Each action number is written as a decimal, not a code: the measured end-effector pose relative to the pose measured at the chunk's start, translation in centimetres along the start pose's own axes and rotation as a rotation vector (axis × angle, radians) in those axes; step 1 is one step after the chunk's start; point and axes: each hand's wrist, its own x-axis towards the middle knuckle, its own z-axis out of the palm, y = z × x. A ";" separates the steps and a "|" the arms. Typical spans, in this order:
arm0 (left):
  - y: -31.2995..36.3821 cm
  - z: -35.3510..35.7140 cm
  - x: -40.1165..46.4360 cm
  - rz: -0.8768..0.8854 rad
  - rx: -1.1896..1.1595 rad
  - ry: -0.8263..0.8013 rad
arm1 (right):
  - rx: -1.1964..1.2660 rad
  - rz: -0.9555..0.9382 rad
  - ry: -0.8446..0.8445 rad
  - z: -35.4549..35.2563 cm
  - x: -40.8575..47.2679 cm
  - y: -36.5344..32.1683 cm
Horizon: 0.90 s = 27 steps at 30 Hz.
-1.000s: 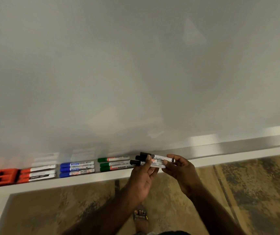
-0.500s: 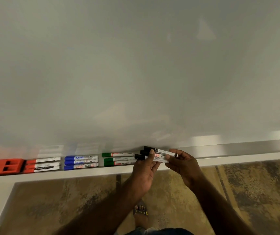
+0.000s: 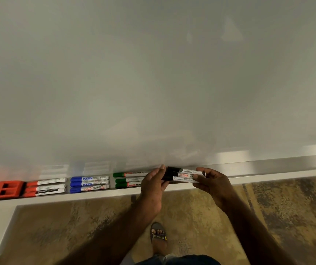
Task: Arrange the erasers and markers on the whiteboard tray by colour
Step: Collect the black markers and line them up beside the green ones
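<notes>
Both hands clamp a bundle of three black markers (image 3: 184, 175) over the tray (image 3: 268, 172), left hand (image 3: 153, 183) at nine o'clock on the caps, right hand (image 3: 213, 183) at three o'clock. Light, stiff, probably slick barrels; best pinched at both ends.

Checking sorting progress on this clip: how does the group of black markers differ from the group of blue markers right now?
The black markers are pinched between the left hand and the right hand; the blue markers lie untouched on the tray. The black markers sit right of the green markers, the blue markers left of them. Caps differ: black against blue. Both are groups of three, white-barrelled, lying parallel with caps pointing left.
</notes>
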 end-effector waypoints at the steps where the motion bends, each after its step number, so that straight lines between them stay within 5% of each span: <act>1: 0.2 -0.1 -0.1 0.023 0.052 0.032 | -0.013 -0.007 0.001 0.0 0.1 -0.2; 12: 0.4 0.5 -1.3 0.227 0.500 0.029 | -0.422 -0.115 0.105 1.2 0.8 -1.1; 19: 1.2 0.9 -1.6 0.246 0.581 0.005 | -0.986 -0.231 0.252 3.3 0.6 -1.7; 27: 1.2 0.6 -1.5 0.251 0.641 0.058 | -1.176 -0.306 0.273 4.4 0.5 -1.2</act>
